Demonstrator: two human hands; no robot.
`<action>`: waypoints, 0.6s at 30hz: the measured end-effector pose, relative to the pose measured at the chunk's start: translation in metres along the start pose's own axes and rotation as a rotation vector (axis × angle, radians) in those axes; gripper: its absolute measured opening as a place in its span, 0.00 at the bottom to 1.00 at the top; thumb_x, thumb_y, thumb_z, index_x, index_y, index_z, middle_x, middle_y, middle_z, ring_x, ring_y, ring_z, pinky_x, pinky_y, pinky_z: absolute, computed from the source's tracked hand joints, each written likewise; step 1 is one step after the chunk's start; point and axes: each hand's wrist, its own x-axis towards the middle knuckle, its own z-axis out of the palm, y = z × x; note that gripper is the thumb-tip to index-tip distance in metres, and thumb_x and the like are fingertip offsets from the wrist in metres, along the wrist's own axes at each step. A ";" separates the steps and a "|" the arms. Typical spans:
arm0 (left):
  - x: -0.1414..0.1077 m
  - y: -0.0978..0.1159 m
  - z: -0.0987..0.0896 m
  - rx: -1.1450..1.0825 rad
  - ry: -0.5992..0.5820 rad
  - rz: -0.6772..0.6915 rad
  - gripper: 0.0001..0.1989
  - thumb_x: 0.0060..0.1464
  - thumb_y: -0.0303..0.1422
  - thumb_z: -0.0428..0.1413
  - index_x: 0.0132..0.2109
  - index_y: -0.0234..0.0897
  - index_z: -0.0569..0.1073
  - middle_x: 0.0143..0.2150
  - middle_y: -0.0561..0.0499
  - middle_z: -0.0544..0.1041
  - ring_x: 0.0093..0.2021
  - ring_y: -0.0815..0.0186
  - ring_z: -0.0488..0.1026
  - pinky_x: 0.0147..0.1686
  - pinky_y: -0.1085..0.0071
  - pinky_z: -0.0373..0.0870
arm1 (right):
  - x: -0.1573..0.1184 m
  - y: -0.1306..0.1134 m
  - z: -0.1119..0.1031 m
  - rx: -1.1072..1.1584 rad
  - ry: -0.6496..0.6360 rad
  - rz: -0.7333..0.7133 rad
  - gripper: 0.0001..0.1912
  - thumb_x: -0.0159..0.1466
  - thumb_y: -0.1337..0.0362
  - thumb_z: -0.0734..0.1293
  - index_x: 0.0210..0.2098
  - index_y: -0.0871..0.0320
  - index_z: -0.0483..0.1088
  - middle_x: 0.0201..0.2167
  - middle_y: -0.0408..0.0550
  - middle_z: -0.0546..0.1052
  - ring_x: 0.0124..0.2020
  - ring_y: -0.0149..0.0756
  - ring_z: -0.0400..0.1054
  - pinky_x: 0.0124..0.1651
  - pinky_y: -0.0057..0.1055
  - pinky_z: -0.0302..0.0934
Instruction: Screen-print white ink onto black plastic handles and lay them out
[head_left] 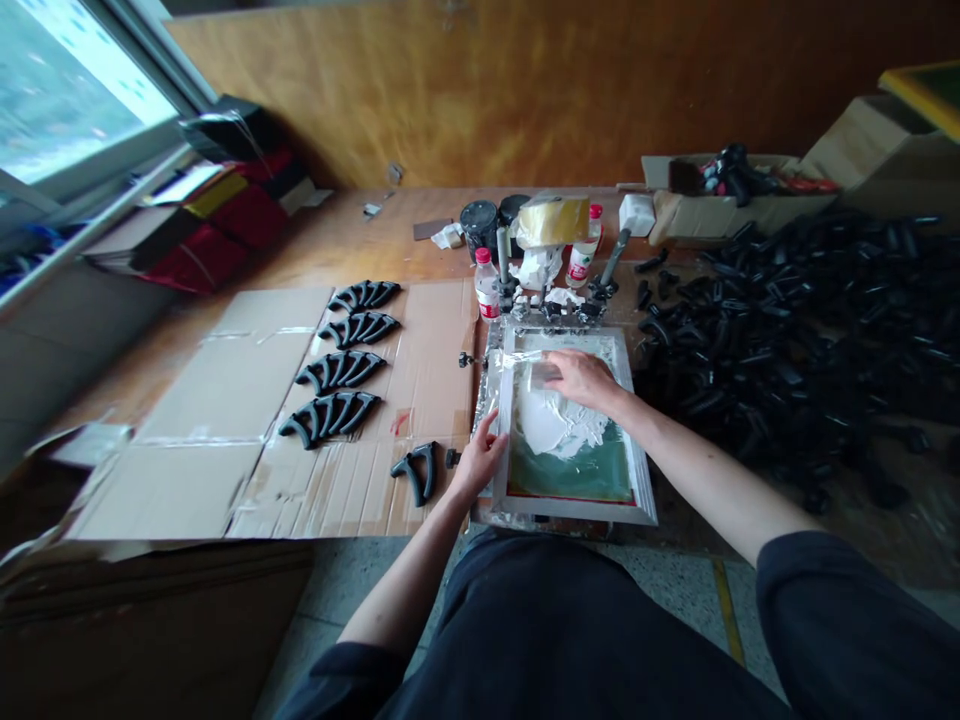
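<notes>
A screen-printing frame (641, 490) with a green mesh lies flat before me, and thick white ink (551, 425) is spread over its upper and middle part. My right hand (581, 378) is closed on a pale squeegee (541, 376), which stands in the ink near the upper left of the mesh. At the frame's left side, my left hand (480, 455) touches the edge with its fingers apart. Left of that hand, a couple of black curved plastic parts (424, 472) lie on the cardboard. Behind the frame stands a metal hinge clamp (555, 305).
Rows of similar black parts (341, 370) lie on the flattened cardboard (202, 390). A big heap of black parts (780, 350) covers the right side. Bottles with red caps (487, 285), a dark tub (478, 225) and a roll of yellowish tape (553, 220) stand behind the clamp.
</notes>
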 end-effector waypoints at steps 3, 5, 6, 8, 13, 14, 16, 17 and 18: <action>0.004 -0.007 -0.002 0.059 -0.007 0.065 0.31 0.53 0.43 0.57 0.63 0.45 0.64 0.27 0.57 0.70 0.26 0.69 0.65 0.30 0.74 0.62 | -0.027 -0.005 0.011 0.021 -0.090 -0.116 0.05 0.61 0.67 0.66 0.37 0.57 0.73 0.36 0.50 0.77 0.41 0.44 0.69 0.43 0.35 0.61; 0.006 -0.013 -0.003 0.084 -0.011 0.084 0.30 0.55 0.44 0.55 0.64 0.46 0.63 0.29 0.56 0.72 0.27 0.69 0.66 0.31 0.73 0.62 | -0.052 0.001 0.013 0.049 -0.115 -0.293 0.11 0.60 0.73 0.62 0.39 0.57 0.74 0.38 0.50 0.77 0.43 0.42 0.69 0.45 0.34 0.60; 0.007 -0.015 -0.003 0.091 -0.013 0.089 0.30 0.55 0.44 0.54 0.64 0.46 0.63 0.30 0.55 0.72 0.27 0.68 0.66 0.31 0.73 0.62 | -0.063 0.005 0.011 0.067 -0.140 -0.376 0.15 0.59 0.76 0.61 0.40 0.58 0.74 0.40 0.50 0.77 0.43 0.41 0.69 0.45 0.34 0.60; 0.007 -0.018 -0.004 0.094 -0.013 0.091 0.30 0.55 0.45 0.54 0.64 0.47 0.63 0.31 0.55 0.73 0.28 0.68 0.67 0.31 0.73 0.63 | -0.075 0.013 0.003 0.104 -0.212 -0.484 0.19 0.56 0.78 0.61 0.41 0.56 0.75 0.40 0.49 0.78 0.43 0.40 0.69 0.46 0.33 0.60; 0.007 -0.017 -0.004 0.084 -0.009 0.101 0.29 0.55 0.45 0.55 0.63 0.47 0.65 0.32 0.53 0.74 0.31 0.67 0.69 0.31 0.73 0.64 | -0.063 0.014 -0.008 0.163 -0.219 -0.320 0.12 0.57 0.73 0.65 0.35 0.51 0.76 0.34 0.42 0.78 0.39 0.38 0.71 0.43 0.31 0.62; 0.006 -0.016 -0.004 0.072 -0.009 0.096 0.29 0.55 0.45 0.55 0.63 0.46 0.65 0.32 0.53 0.74 0.30 0.67 0.69 0.31 0.73 0.64 | -0.061 0.011 -0.004 0.161 -0.156 -0.269 0.13 0.58 0.73 0.65 0.36 0.51 0.76 0.36 0.43 0.79 0.40 0.38 0.71 0.43 0.32 0.62; 0.005 -0.013 -0.003 0.035 -0.006 0.073 0.30 0.53 0.45 0.56 0.63 0.44 0.65 0.30 0.54 0.73 0.28 0.68 0.68 0.30 0.74 0.64 | -0.065 0.006 0.008 0.160 -0.047 -0.241 0.17 0.58 0.75 0.63 0.42 0.53 0.76 0.42 0.46 0.79 0.45 0.40 0.71 0.47 0.34 0.63; 0.004 -0.011 -0.003 0.016 -0.003 0.059 0.31 0.53 0.45 0.57 0.62 0.44 0.65 0.29 0.55 0.73 0.27 0.69 0.67 0.29 0.74 0.64 | -0.071 0.004 0.014 0.164 -0.021 -0.260 0.20 0.57 0.77 0.63 0.44 0.54 0.76 0.46 0.47 0.78 0.47 0.41 0.71 0.49 0.35 0.63; 0.004 -0.010 -0.003 0.000 -0.001 0.047 0.31 0.52 0.45 0.57 0.62 0.43 0.65 0.28 0.55 0.72 0.26 0.69 0.66 0.29 0.74 0.63 | -0.078 0.004 0.019 0.173 -0.017 -0.288 0.21 0.57 0.78 0.63 0.46 0.54 0.75 0.48 0.48 0.78 0.48 0.41 0.71 0.50 0.36 0.63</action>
